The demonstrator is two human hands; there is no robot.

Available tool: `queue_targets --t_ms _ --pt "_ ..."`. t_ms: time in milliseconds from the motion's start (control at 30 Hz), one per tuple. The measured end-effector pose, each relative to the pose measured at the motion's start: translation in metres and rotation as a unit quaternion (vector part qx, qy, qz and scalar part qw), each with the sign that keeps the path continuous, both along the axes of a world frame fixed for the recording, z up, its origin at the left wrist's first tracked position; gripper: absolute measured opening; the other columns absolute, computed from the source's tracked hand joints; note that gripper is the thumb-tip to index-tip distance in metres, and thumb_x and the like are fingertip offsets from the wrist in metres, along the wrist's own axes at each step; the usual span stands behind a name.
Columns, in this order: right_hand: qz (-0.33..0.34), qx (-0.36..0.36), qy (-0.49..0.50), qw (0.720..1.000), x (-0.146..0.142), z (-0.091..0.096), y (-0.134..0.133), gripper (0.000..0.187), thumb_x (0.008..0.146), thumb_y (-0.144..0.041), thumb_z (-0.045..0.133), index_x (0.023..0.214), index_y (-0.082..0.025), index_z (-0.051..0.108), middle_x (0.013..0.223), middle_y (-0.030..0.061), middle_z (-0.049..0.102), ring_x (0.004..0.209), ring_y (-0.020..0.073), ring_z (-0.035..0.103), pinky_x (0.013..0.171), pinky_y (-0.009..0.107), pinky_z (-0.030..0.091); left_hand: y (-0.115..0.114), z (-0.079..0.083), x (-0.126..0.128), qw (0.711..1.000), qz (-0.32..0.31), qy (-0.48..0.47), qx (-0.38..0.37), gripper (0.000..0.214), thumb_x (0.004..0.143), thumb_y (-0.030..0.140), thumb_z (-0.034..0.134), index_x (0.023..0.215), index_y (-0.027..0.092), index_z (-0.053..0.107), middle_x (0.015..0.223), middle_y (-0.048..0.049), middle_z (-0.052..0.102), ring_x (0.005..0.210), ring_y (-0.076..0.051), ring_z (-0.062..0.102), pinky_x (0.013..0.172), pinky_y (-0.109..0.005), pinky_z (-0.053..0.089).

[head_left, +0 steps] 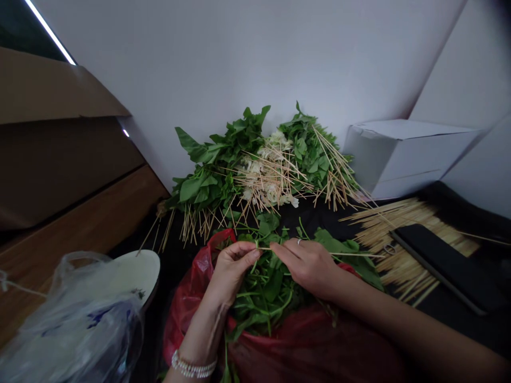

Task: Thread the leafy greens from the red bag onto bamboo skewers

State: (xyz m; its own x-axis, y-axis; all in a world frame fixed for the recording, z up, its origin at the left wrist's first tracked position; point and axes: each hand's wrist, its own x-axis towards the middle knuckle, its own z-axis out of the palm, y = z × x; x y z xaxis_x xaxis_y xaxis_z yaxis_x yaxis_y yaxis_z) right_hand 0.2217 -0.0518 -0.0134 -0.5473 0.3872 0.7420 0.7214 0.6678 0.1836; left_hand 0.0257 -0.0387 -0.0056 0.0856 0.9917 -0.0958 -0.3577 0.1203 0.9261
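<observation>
My right hand (307, 266) is closed around a thin wooden skewer (361, 255), whose long end sticks out to the right past the wrist. At the skewer's left end, my left hand (235, 266) pinches a green stem (256, 244) between thumb and forefinger. Whether the tip has gone through the stem is too small to tell. Both hands are above a red plastic bag (319, 340) full of loose leafy greens (273, 287). Farther back, skewered leafy greens (215, 159) lie in a heap on both sides of pale skewered vegetables (275, 170).
Right of the bag, a phone (443, 263) lies on a spread of bare skewers (399, 229). A white box (407, 154) stands by the back wall. On the left are a white dish (149, 266), a clear plastic bag (80, 324) and a cardboard box (59, 133).
</observation>
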Motion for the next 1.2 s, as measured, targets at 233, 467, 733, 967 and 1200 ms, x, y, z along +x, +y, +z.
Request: queue_targets --t_ms 233,467,733,967,1200 --pt "0.027 -0.008 -0.020 0.999 -0.001 0.002 -0.001 0.025 0.096 -0.009 0.042 0.108 -0.006 0.065 0.075 0.0058 0.063 0.063 0.0164 0.057 0.052 0.030 0.039 0.000 -0.005 0.001 0.998 -0.032 0.054 0.012 0.028 0.049 0.025 0.095 0.068 0.017 0.077 0.061 0.0015 0.070 0.055 -0.008 0.057 0.059 -0.020 0.044" --pt "0.015 -0.050 0.005 0.999 0.006 0.003 0.006 0.027 0.098 -0.010 0.041 0.103 -0.013 0.067 0.078 0.0043 0.065 0.065 0.0156 0.056 0.057 0.029 0.039 0.002 -0.003 -0.004 0.999 0.007 0.028 0.035 0.027 0.052 0.028 0.094 0.070 0.018 0.078 0.065 0.0012 0.072 0.059 -0.008 0.059 0.061 -0.018 0.046" --pt "0.043 -0.171 0.092 0.980 0.022 0.019 0.012 0.026 0.098 -0.017 0.043 0.101 -0.016 0.069 0.086 0.0053 0.071 0.075 0.0142 0.063 0.065 0.025 0.044 0.002 -0.004 -0.002 0.997 -0.026 0.063 0.040 0.033 0.055 0.031 0.093 0.082 0.018 0.079 0.074 -0.0027 0.076 0.066 -0.011 0.064 0.067 -0.021 0.048" --pt "0.038 -0.433 0.073 0.898 0.050 0.030 0.025 0.009 0.084 -0.018 0.065 0.090 -0.020 0.072 0.059 -0.0063 0.060 0.050 0.0085 0.048 0.051 0.020 0.032 0.005 -0.004 -0.003 0.998 0.010 0.055 0.022 0.033 0.062 0.041 0.088 0.081 0.015 0.079 0.071 -0.0039 0.074 0.065 -0.011 0.062 0.064 -0.020 0.047" --pt "0.085 -0.369 0.075 0.922 0.031 0.015 0.024 0.020 0.086 -0.007 0.057 0.087 -0.019 0.073 0.081 0.0011 0.071 0.073 0.0124 0.063 0.069 0.023 0.044 0.006 -0.004 -0.002 0.999 0.012 0.037 0.009 0.042 0.063 0.052 0.085 0.081 0.015 0.080 0.071 -0.0053 0.074 0.064 -0.011 0.062 0.061 -0.019 0.047"
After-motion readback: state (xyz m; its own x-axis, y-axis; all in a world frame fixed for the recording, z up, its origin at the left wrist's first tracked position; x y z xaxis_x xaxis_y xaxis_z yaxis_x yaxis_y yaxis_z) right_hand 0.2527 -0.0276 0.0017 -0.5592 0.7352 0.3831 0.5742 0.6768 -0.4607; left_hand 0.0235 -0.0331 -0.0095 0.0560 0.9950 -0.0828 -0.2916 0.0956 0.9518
